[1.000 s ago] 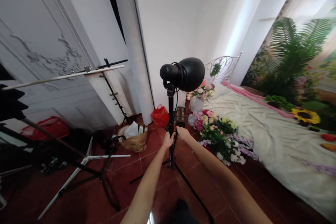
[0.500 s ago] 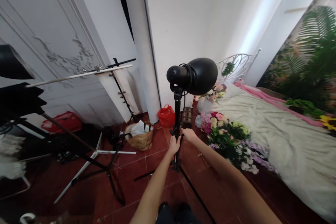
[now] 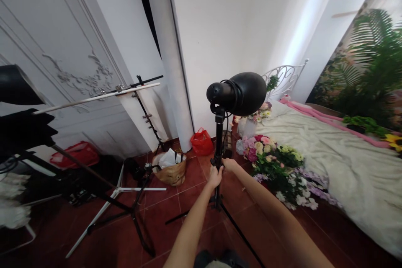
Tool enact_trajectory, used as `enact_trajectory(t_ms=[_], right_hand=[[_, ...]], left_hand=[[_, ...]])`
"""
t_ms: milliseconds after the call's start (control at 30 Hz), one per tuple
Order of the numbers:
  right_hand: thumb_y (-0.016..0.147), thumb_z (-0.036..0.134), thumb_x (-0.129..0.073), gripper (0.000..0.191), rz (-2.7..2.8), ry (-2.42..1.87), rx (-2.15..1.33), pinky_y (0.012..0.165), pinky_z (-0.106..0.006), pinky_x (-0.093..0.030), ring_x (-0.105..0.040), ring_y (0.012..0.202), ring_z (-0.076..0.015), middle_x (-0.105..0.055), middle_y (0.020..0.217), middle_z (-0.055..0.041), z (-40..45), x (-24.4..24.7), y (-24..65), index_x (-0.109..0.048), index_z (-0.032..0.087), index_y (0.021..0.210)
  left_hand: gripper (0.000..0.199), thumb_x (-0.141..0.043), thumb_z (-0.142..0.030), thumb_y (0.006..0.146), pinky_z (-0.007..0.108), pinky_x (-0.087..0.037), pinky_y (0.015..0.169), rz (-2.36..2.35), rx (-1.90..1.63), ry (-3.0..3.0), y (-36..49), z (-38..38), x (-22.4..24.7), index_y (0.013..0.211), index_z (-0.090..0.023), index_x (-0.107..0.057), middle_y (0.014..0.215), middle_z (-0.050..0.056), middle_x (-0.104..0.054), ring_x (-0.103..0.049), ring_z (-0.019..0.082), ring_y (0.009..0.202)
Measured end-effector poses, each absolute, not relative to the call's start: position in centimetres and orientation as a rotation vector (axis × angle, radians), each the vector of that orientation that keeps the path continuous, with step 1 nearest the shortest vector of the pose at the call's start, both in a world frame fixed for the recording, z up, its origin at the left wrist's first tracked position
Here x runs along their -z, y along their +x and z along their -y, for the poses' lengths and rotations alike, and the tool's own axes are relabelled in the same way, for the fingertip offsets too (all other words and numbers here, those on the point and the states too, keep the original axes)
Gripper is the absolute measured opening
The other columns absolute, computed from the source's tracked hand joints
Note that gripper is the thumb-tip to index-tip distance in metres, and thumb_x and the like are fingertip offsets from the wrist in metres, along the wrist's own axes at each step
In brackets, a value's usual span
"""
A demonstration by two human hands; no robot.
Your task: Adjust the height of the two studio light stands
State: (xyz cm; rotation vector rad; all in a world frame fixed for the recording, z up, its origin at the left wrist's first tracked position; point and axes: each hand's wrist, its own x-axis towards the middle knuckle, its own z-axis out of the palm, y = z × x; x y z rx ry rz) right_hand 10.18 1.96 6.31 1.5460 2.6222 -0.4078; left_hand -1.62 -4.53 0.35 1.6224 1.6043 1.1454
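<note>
In front of me stands a black light stand (image 3: 219, 136), topped by a black studio lamp (image 3: 240, 93) with a cable looped around its body. The lamp's wide end points to the right. My left hand (image 3: 215, 176) is wrapped around the pole just under a clamp knob. Slightly higher, on the pole's right side, my right hand (image 3: 230, 165) is closed at the stand; its fingertips are hidden behind the pole. The stand's dark legs spread over the red tiled floor (image 3: 191, 176).
Left are more stands, including a white-legged tripod (image 3: 116, 192) and a dark lamp head (image 3: 19, 85). A woven basket (image 3: 172, 174) and a red bag (image 3: 202, 141) sit beyond the stand. Artificial flowers (image 3: 266, 150) lie beside the cloth-covered bed (image 3: 339, 155) on the right.
The lamp, stand and both hands appear slightly farther right and lower in view. The surroundings have shifted a little too. Both hands keep their grip on the stand.
</note>
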Motion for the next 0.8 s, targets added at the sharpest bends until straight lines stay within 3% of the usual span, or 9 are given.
enact_trajectory(t_ms=[100,333,567,800], right_hand=[[0.082,0.021,-0.052,0.022,-2.616,1.587,0.435,0.075,-0.028,-0.047,-0.065,0.092,-0.0223,-0.068,0.098,-0.0130,-1.4,-5.7,10.0,-0.059,0.016,0.103],[0.089,0.016,-0.040,0.025,-2.617,1.804,0.403,0.075,-0.023,-0.044,-0.062,0.098,-0.0177,-0.063,0.107,-0.0096,0.8,-4.6,10.1,-0.053,0.020,0.109],[0.088,0.014,-0.038,0.033,-2.654,2.013,0.306,0.066,-0.022,-0.042,-0.062,0.090,-0.0173,-0.056,0.113,-0.0103,2.1,-3.1,10.0,-0.043,0.020,0.120],[0.087,0.014,-0.037,0.026,-2.686,1.964,0.388,0.063,-0.023,-0.040,-0.060,0.089,-0.0179,-0.049,0.116,-0.0122,1.7,-2.9,10.1,-0.043,0.015,0.113]], left_hand=[[0.036,-0.042,-0.043,0.085,0.043,-0.034,0.101,-1.592,-1.174,1.610,-1.6,4.5,-0.3,0.103,-0.015,-0.056,0.112,0.016,-0.057,-0.046,0.026,0.118],[0.037,-0.044,-0.046,0.085,0.044,-0.035,0.100,-1.583,-1.184,1.603,-1.5,4.7,-0.6,0.100,-0.015,-0.058,0.109,0.016,-0.060,-0.051,0.027,0.112],[0.038,-0.043,-0.045,0.086,0.041,-0.035,0.101,-1.597,-1.163,1.618,-1.5,4.7,-0.6,0.104,-0.015,-0.058,0.112,0.016,-0.059,-0.049,0.026,0.116],[0.039,-0.040,-0.044,0.086,0.043,-0.033,0.101,-1.617,-1.148,1.654,-1.6,4.6,-0.3,0.106,-0.014,-0.055,0.115,0.017,-0.056,-0.046,0.026,0.118]])
